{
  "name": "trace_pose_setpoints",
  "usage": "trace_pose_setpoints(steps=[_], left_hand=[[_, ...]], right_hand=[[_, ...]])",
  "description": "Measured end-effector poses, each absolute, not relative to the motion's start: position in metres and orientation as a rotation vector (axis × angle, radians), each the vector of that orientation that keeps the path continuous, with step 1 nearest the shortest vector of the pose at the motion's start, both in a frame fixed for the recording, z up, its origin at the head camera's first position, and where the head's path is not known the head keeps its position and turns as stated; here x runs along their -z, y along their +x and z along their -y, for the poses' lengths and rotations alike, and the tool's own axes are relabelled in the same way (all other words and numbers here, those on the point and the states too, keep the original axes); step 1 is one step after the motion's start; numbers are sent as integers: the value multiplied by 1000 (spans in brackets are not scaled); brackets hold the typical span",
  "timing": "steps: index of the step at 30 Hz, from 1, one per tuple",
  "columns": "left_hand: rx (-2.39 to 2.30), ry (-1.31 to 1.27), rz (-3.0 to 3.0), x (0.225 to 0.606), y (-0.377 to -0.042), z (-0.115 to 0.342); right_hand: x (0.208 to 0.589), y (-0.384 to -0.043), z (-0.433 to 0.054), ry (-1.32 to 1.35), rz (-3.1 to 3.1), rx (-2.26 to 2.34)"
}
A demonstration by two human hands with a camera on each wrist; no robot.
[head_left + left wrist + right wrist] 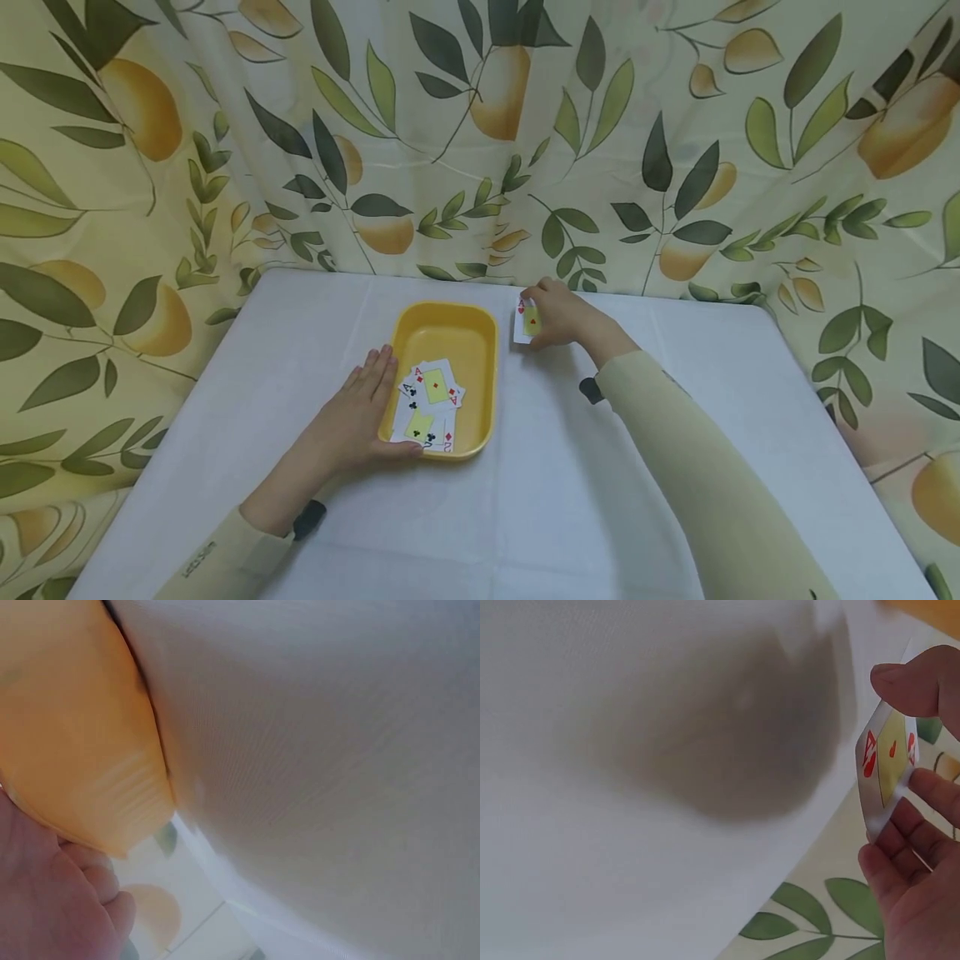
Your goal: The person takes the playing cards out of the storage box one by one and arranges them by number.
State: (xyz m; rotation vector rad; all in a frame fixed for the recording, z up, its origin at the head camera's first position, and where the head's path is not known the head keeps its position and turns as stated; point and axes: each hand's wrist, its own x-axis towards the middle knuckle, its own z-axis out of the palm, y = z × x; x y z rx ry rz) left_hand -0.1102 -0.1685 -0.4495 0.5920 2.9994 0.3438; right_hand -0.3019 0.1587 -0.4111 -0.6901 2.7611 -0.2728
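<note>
My left hand [351, 419] rests along the left side of a yellow plastic tray [492, 379], fingers straight on its rim and thumb over the near edge. Several playing cards [435, 398], aces with club and diamond marks among them, lie overlapped in the tray's near half. To the right of the tray, my right hand [564, 314] holds a playing card [521, 332], a red ace. The right wrist view has this card [885, 769] by its edges, between thumb and fingers. In the left wrist view, the tray's outer wall [82, 742] fills the upper left.
A white cloth [420, 542] covers the table. Close behind its far edge hangs a curtain [465, 192] printed with leaves and orange fruit, which also runs down both sides. Dark wrist devices show at both sleeves.
</note>
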Motion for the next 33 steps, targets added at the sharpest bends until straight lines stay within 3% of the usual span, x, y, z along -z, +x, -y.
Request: trace_pose_setpoints(steps=[33], left_hand=[[-336, 593, -3002, 452, -113, 168]], right_hand=[[440, -317, -147, -550, -2643, 290]])
